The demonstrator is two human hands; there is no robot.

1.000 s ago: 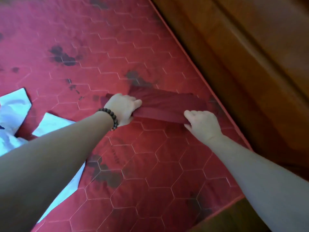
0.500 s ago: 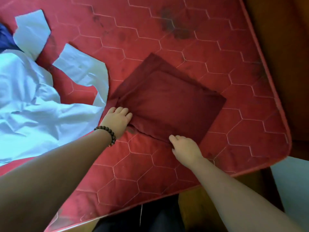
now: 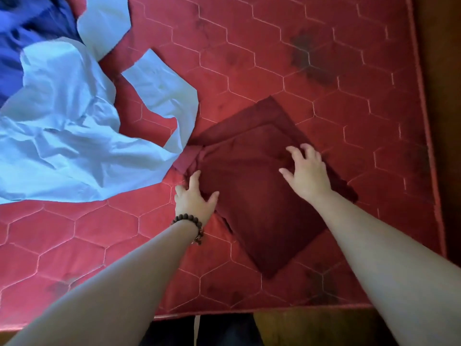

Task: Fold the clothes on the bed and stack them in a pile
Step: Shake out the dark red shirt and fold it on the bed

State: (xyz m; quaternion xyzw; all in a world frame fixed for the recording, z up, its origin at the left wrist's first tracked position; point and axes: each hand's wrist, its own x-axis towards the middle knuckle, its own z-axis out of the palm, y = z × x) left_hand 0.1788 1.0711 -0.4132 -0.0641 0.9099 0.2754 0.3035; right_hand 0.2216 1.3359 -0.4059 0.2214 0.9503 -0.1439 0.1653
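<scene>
Dark red cloth (image 3: 262, 196), folded into a square, lies on the bed near its right edge and front edge.

The left hand (image 3: 193, 199) rests at the cloth's left side, with its fingers (image 3: 194, 177) spread and the thumb on the cloth; it does not seem to be gripping. The right hand (image 3: 308, 171) is over the top of the cloth with loose, bent fingers, holding nothing; I can't tell if it is touching. It looks like both hands are there to pat the square flat and keep its sides neat. A small flap sticks out at the far left corner and may need tucking. A crumpled light blue garment (image 3: 74, 136) lies just beside it on the red mattress (image 3: 349, 108), and a dark blue garment (image 3: 30, 26) sits at the far left corner. Both look unfolded.
</scene>
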